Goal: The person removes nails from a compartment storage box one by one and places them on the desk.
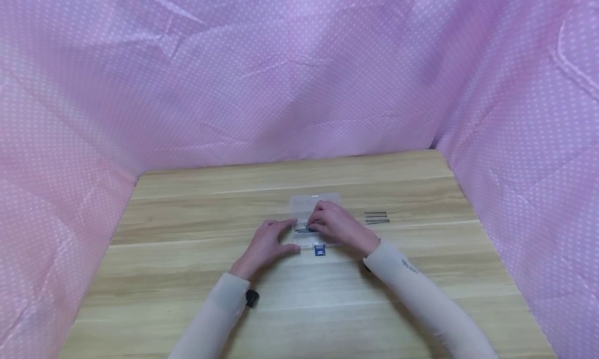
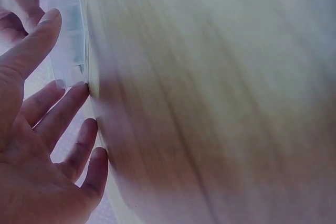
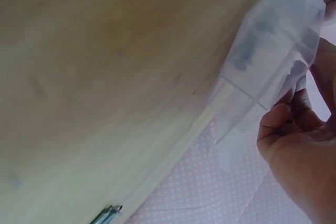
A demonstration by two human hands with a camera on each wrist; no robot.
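Observation:
A clear plastic box [image 1: 306, 240] lies on the table with its lid [image 1: 301, 205] folded back and a blue latch [image 1: 320, 249] at the front. Several dark nails [image 1: 303, 230] lie inside it in a loose fan. My left hand [image 1: 269, 242] rests against the box's left side, thumb at the front corner and straight fingers at the end wall. Over the right half of the box, my right hand [image 1: 339, 225] has its fingers curled, pinching at the nails' right ends. In the right wrist view, that hand [image 3: 304, 140] partly hides the box's interior.
Three more nails [image 1: 376, 217] lie side by side on the wooden table [image 1: 187, 208], right of the box. Pink dotted cloth [image 1: 290, 88] hangs behind the table and along both sides.

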